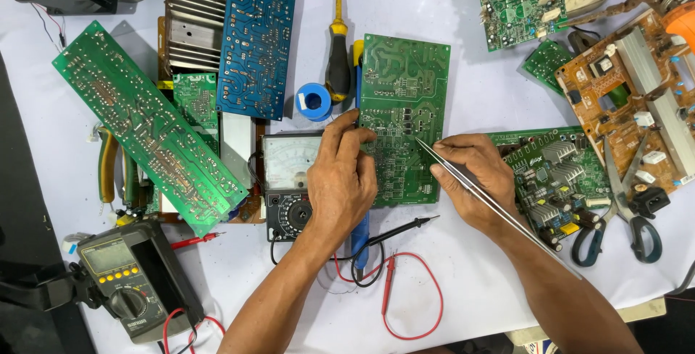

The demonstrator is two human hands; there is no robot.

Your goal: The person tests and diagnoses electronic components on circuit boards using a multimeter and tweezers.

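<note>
A green circuit board (402, 93) lies solder side up in the middle of the white table. My left hand (340, 177) rests flat on the board's left edge and partly covers an analog multimeter (288, 173). My right hand (474, 177) grips long metal tweezers (463, 180), whose tips touch the board near its right-centre. The tweezers run back over my right wrist.
Several other circuit boards lie around: a long green one (145, 126), a blue one (255, 43), an orange one (630, 100). A yellow-handled screwdriver (337, 57), blue solder spool (314, 100), scissors (622, 209), digital multimeter (127, 281) and red and black probe leads (405, 281) surround them.
</note>
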